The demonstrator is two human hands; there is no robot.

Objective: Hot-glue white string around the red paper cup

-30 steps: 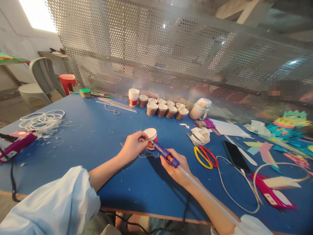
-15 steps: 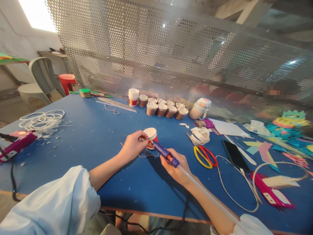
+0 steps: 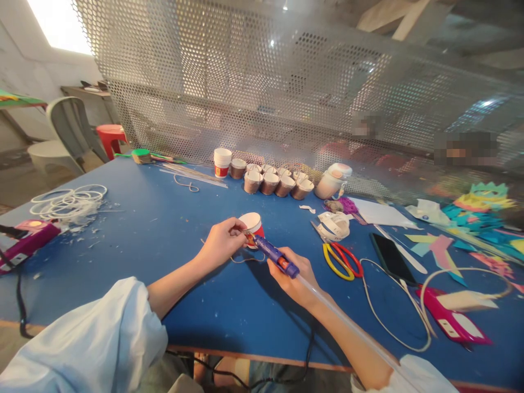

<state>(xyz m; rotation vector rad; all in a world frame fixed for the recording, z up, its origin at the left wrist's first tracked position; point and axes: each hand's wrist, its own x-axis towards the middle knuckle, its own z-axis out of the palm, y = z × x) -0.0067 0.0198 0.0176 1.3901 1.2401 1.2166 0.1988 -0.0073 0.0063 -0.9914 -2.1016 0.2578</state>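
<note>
Right now the left hand [image 3: 223, 243] pinches a small red and white cup [image 3: 251, 222] near the middle of the blue surface [image 3: 164, 229]. The fingers are closed on the side of the cup, and its white round end faces up. The left hand hides part of the cup, so I cannot tell if it rests on the surface. The right hand [image 3: 295, 278] is wrapped tight around a purple glue gun [image 3: 275, 255]. The tip of the glue gun touches the side of the cup, just beside the left fingers. A long clear stick [image 3: 347, 327] pokes out of the back of the glue gun and runs over the right arm. A thin string [image 3: 241, 260] lies under the two hands.

Just to the right of the right hand lie scissors [image 3: 341, 261] with red and yellow handles. Near them is a white roll [image 3: 335, 225], and a black phone [image 3: 391, 259] lies a bit further right. A pale cord [image 3: 393, 327] loops by the phone toward a pink gun [image 3: 450, 319] at the right edge. Cut paper shapes [image 3: 483, 213] in many colours lie past that.

Far behind the cup stands a row of brown cups [image 3: 274, 183], with a stack of white cups [image 3: 222, 162] at its left end and a pale bottle [image 3: 333, 180] at its right end. A big metal screen [image 3: 286, 82] full of holes stands behind them. On the far left lie white rings [image 3: 67, 199] and a second pink gun [image 3: 27, 240].
</note>
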